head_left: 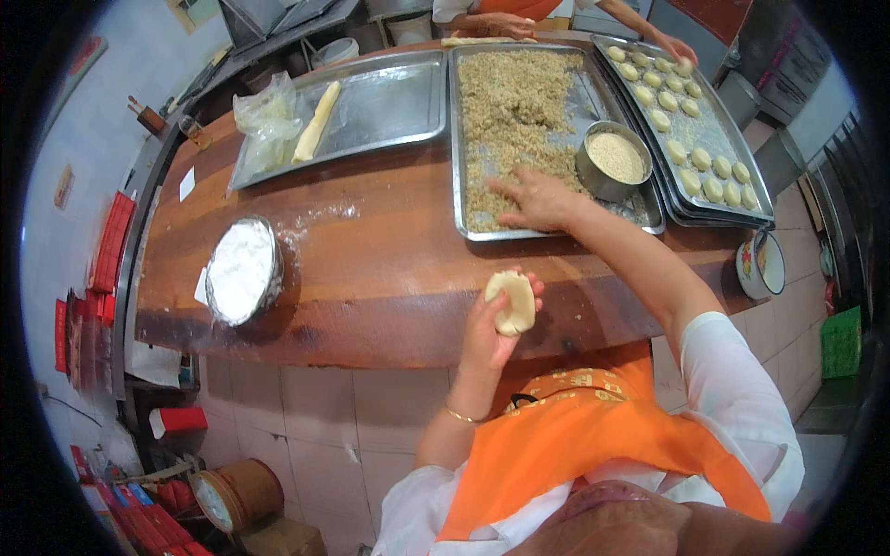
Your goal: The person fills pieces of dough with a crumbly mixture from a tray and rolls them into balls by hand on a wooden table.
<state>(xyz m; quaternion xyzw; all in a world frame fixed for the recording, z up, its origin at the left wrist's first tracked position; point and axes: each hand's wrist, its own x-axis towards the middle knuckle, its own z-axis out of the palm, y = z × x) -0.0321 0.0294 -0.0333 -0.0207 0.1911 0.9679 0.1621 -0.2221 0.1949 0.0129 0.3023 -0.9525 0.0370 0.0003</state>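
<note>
Kitchen bench, wooden top (371,250), tiled floor below, me in an orange apron. Left hand (489,329) is cupped at the near edge of the bench, holding a flattened dough round (512,301) in the palm, open face up. Right hand (538,199) is stretched out to the far side, fingers spread and pressed down into the crumbly filling on the middle tray (464,139), near its front edge; can't tell if anything is pinched yet.

Key geometry: filling (514,102) lies straight ahead and slightly right of the dough, so right hand is the nearer one to it, left stays back with the dough. Tray's long axis runs near-to-far.

Around it: steel bowl of sesame-like grains (614,159) sits on the same tray, just right of my right hand. Tray of shaped pastries (691,148) further right, another person's hand (677,48) at its far end. Left side: tray with a dough log (315,120) and plastic bag, flour bowl (243,271) near-left.
</note>
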